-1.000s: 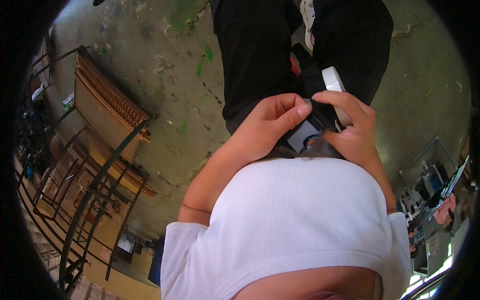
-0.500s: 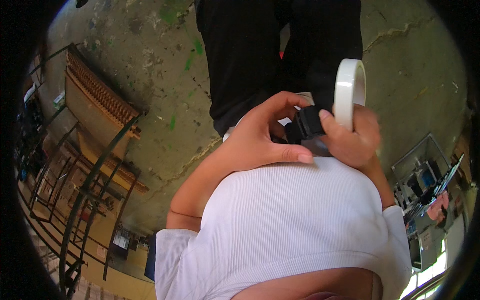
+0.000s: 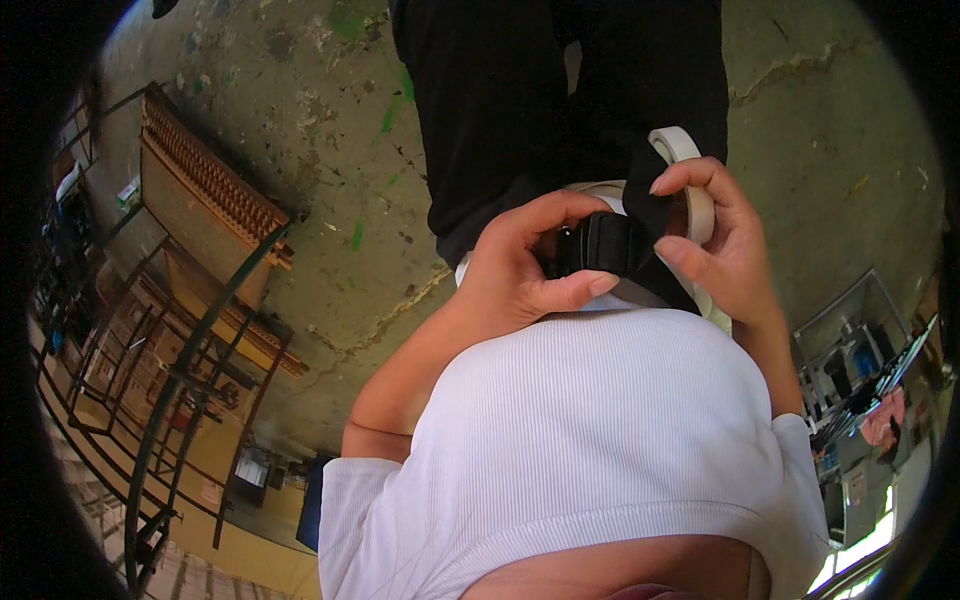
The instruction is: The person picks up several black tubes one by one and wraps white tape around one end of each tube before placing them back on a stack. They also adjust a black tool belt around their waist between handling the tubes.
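At my waist, my left hand (image 3: 530, 250) grips a black strap buckle (image 3: 605, 245), thumb below and fingers above. Black webbing (image 3: 650, 205) runs from the buckle toward my right hand (image 3: 725, 235). That hand is curled around a roll of white tape (image 3: 700, 212), its index finger and thumb curving around the roll's near side. The roll stands tilted, its upper rim showing beyond the fingers. Whether the right fingers also pinch the webbing is hard to see. The other right fingers are partly hidden.
Dark metal frames (image 3: 185, 370) and a brown panel with a ridged edge (image 3: 215, 170) stand at the left. On the right are a wire-edged rack with assorted items (image 3: 850, 350) and a pink cloth (image 3: 882, 418). The concrete floor (image 3: 320, 180) is cracked and paint-spotted.
My right hand has drawn back from the buckle and turned, its index finger now lifted apart from the thumb. The tape roll has tilted and lowered. More webbing shows; the left hand keeps its grip.
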Available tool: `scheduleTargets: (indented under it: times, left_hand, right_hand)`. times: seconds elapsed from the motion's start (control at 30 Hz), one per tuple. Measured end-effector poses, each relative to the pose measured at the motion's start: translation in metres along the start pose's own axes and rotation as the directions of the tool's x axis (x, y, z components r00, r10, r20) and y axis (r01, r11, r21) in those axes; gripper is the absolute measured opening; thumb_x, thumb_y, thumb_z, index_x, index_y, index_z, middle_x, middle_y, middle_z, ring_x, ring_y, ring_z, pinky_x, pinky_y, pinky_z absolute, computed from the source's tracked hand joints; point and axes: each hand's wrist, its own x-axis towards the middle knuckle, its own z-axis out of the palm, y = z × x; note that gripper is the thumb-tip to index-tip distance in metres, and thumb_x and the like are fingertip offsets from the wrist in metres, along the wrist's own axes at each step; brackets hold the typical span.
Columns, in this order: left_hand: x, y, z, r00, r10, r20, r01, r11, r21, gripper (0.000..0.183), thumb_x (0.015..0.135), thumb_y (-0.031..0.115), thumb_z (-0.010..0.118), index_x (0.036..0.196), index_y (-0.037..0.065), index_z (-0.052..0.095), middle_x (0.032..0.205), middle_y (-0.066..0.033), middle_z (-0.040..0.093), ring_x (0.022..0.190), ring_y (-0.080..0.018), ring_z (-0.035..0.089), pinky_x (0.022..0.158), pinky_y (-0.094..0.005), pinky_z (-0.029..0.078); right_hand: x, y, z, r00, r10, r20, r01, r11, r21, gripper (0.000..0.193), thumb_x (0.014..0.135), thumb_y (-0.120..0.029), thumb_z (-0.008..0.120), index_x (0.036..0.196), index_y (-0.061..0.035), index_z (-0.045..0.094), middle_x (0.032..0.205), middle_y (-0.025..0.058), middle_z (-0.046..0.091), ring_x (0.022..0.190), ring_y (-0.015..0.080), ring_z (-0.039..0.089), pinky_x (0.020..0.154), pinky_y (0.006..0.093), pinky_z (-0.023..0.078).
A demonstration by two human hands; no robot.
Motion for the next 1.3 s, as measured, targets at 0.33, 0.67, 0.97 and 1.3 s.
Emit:
scheduleTargets:
  times: [0.33, 0.67, 0.97, 1.3]
  left_hand:
    - [0.001, 0.003, 0.004, 0.998, -0.056, -0.004, 0.056, 0.998, 0.035, 0.051, 0.073, 0.028, 0.08, 0.11, 0.002, 0.058, 0.096, -0.0042, 0.059, 0.086, -0.0129, 0.056, 0.079, -0.0267, 0.045]
    - [0.004, 0.004, 0.006, 0.996, -0.089, -0.011, 0.089, 0.996, 0.025, 0.052, 0.073, 0.028, 0.08, 0.111, 0.001, 0.058, 0.097, -0.0054, 0.06, 0.086, -0.0132, 0.056, 0.079, -0.0267, 0.045]
    - [0.007, 0.007, 0.006, 0.993, -0.118, 0.002, 0.118, 0.993, -0.01, 0.052, 0.073, 0.024, 0.079, 0.113, 0.001, 0.056, 0.1, -0.0055, 0.061, 0.089, -0.013, 0.056, 0.081, -0.0264, 0.044]
    - [0.01, 0.011, 0.007, 0.994, -0.088, 0.06, 0.076, 0.981, 0.18, 0.057, 0.069, 0.025, 0.082, 0.115, 0.003, 0.057, 0.094, -0.0068, 0.062, 0.085, -0.0143, 0.057, 0.078, -0.0268, 0.045]
  right_hand:
    - [0.003, 0.002, -0.008, 0.997, 0.07, -0.01, -0.069, 0.995, 0.074, 0.015, 0.081, -0.011, 0.067, 0.095, -0.0056, 0.063, 0.091, 0.0011, 0.061, 0.083, 0.0094, 0.055, 0.078, 0.0252, 0.044]
    - [-0.005, 0.003, -0.021, 0.999, -0.019, -0.032, 0.011, 0.971, -0.24, 0.023, 0.076, -0.005, 0.065, 0.098, -0.0079, 0.067, 0.096, 0.0022, 0.065, 0.074, 0.0093, 0.051, 0.069, 0.0249, 0.042]
    - [-0.005, -0.012, -0.009, 0.989, -0.121, 0.091, 0.144, 0.934, -0.326, 0.043, 0.069, 0.001, 0.062, 0.112, -0.0081, 0.063, 0.102, 0.0079, 0.065, 0.075, 0.0171, 0.058, 0.069, 0.0291, 0.047]
    - [-0.008, -0.009, -0.012, 0.976, 0.194, 0.101, -0.172, 0.966, -0.191, 0.013, 0.081, -0.01, 0.069, 0.086, -0.0005, 0.063, 0.078, 0.0037, 0.062, 0.076, 0.0106, 0.056, 0.07, 0.0255, 0.045]
